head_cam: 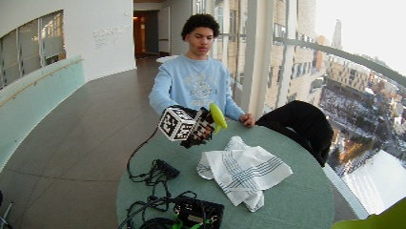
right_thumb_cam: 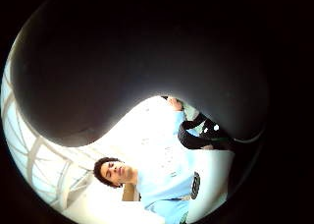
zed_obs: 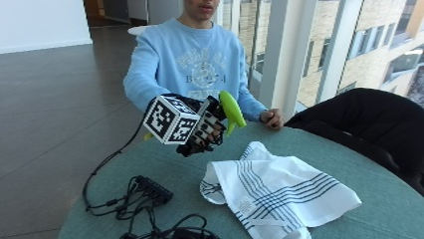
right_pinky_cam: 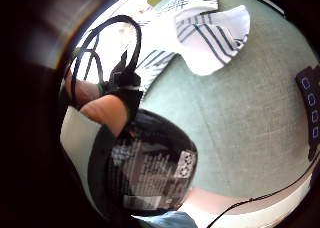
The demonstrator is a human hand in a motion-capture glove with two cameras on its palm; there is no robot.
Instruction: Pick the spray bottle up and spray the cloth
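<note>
The bottle (zed_obs: 230, 111) is held up off the table (zed_obs: 371, 189) by the right hand (zed_obs: 202, 128), whose gloved fingers are curled round its dark body, so that only the green spray head is seen above the fist in the outside view. In the little-finger palm view the dark labelled body (right_pinky_cam: 150, 170) is pressed close against the palm. The cloth (zed_obs: 281, 191) lies crumpled on the table, below the raised hand and off toward the person's left, well apart from the bottle; in that palm view it is seen across the green tabletop (right_pinky_cam: 240, 118). The green head appears to be pointed forward and somewhat downward, though its nozzle cannot be made out. The bare left hand (zed_obs: 272, 118) is rested on the table edge, apart from the cloth. The pick-up is judged done; what remains is for the nozzle to be aimed down at the cloth and the trigger squeezed.
</note>
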